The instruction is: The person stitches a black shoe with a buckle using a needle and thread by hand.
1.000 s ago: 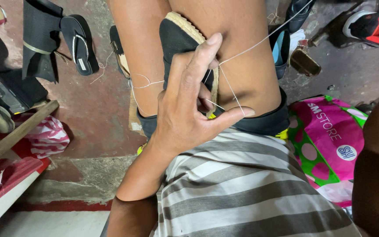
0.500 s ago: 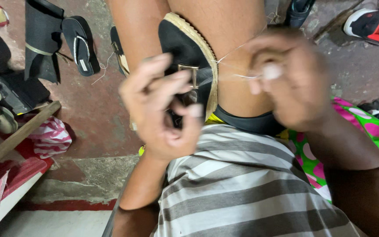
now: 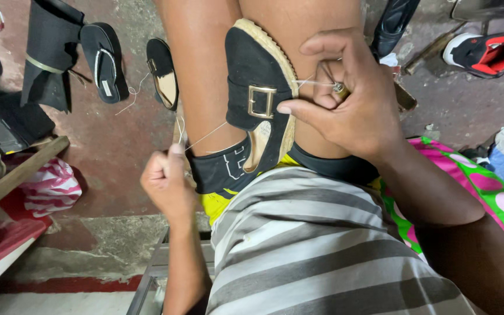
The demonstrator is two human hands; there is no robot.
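Since half a second ago, the left hand (image 3: 167, 181) has dropped below the black shoe (image 3: 261, 96), fist clenched on the thread (image 3: 205, 137) to keep it taut. Wedged between the knees, the shoe stays steady while the right hand (image 3: 351, 99) pinches a needle tool (image 3: 339, 88) beside its sole.

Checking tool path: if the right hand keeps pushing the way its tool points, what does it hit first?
Most likely the woven sole edge of the black buckled shoe; the right hand aims its tool leftward at it. Depth unclear.

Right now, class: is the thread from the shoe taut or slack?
Taut: the thread runs straight from the closed left hand to the black shoe.
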